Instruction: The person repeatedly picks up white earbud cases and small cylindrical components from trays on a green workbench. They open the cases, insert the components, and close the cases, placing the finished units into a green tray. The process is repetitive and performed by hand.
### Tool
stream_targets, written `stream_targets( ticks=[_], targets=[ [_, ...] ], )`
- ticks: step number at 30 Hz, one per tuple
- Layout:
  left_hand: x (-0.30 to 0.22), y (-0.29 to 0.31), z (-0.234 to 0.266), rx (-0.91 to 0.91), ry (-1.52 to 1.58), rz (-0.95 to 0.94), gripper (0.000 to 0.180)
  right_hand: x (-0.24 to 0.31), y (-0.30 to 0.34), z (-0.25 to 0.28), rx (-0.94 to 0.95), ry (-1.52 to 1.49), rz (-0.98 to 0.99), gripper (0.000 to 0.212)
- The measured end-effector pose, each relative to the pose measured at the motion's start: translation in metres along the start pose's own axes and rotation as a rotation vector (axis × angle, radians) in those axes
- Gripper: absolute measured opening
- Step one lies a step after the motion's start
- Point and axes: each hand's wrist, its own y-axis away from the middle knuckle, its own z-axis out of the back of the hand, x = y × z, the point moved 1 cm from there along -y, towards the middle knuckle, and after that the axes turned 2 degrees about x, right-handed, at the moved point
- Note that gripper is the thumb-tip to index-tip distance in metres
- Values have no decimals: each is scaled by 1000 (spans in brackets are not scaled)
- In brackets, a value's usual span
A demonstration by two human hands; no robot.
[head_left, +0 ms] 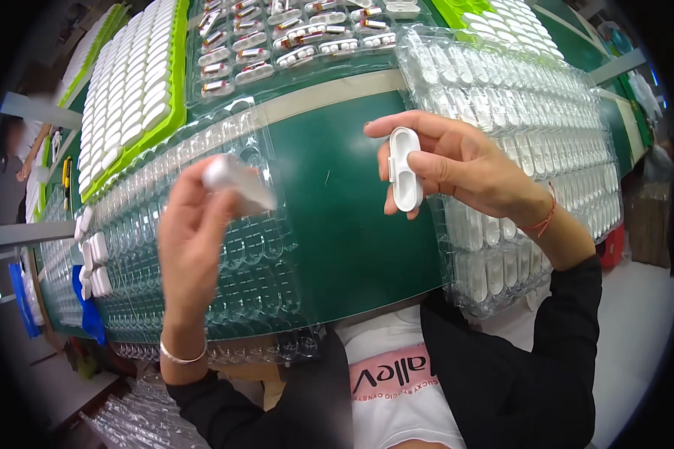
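Right hand (pixel 468 165) holds white case (pixel 406 193) above green table (pixel 344 247).

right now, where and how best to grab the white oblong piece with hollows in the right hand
Probably by the upper end of the white oblong piece, pinching both long sides from the camera side. The thumb of the right hand covers its right edge midway; fingertips show by its lower end. It stands nearly upright, hollows facing the camera, so side pinching avoids them.
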Motion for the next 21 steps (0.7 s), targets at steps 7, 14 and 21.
stream_targets(
  ticks=[7, 14, 21],
  targets=[
    [0, 5, -57, 301, 344, 318, 31, -14, 0, 2, 108, 95, 16, 46],
    [4, 13, -73, 164, 476, 228, 24, -21, 0, -5, 127, -26, -9, 41],
    [0, 26, -74, 101, 388, 290, 36, -22, 4, -6, 138, -100, -73, 40]
  ],
)
